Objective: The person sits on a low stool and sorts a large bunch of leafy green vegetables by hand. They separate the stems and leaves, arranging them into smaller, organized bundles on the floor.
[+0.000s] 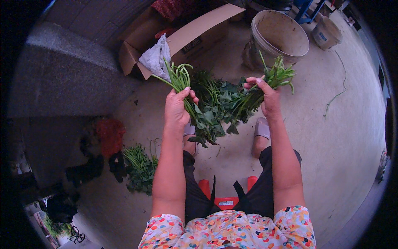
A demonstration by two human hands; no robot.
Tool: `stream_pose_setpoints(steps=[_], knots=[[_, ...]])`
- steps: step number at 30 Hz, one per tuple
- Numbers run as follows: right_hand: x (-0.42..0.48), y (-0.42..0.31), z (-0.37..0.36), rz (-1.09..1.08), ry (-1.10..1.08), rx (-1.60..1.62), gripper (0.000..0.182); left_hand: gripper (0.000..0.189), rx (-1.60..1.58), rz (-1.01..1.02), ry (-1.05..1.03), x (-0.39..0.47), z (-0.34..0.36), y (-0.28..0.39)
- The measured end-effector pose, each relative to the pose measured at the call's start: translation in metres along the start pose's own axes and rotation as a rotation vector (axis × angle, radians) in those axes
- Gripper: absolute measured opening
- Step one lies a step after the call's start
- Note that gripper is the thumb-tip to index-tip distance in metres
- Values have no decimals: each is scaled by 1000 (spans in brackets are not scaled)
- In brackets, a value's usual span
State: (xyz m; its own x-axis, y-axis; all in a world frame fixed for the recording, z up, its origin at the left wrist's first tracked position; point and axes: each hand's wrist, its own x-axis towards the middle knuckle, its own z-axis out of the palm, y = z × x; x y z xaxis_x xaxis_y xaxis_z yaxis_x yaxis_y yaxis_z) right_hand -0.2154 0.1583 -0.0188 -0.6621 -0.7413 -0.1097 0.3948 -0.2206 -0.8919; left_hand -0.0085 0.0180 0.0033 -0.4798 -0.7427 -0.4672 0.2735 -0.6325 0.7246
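Observation:
My left hand (178, 105) grips a bunch of leafy green stems (178, 76), with the cut ends pointing up and away and the leaves hanging below the fist. Another bunch of green stems (278, 74) is in my right hand (268, 95), its stem ends fanned to the right and its leaves trailing towards the middle. Between and beyond both hands lies a heap of the same leafy greens (210, 90) on the concrete floor. The leaves of the held bunches overlap this heap, so where they part is hard to tell.
An open cardboard box (199, 28) with a grey cloth (157, 56) over its corner stands ahead. Right of it are a dirty plastic bucket (279, 34) and a smaller bucket (326, 32). More greens (141, 169) lie at left, near a red bag (110, 137). A red stool (226, 202) is beneath me.

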Motion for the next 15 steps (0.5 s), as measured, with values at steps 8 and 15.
stream_pose_setpoints(steps=[8, 15], knots=[[5, 5, -4, 42, 146, 272, 5, 7, -31, -93, -39, 4, 2, -6], [3, 15, 3, 98, 136, 18, 9, 10, -4, -154, -125, 5, 6, -12]])
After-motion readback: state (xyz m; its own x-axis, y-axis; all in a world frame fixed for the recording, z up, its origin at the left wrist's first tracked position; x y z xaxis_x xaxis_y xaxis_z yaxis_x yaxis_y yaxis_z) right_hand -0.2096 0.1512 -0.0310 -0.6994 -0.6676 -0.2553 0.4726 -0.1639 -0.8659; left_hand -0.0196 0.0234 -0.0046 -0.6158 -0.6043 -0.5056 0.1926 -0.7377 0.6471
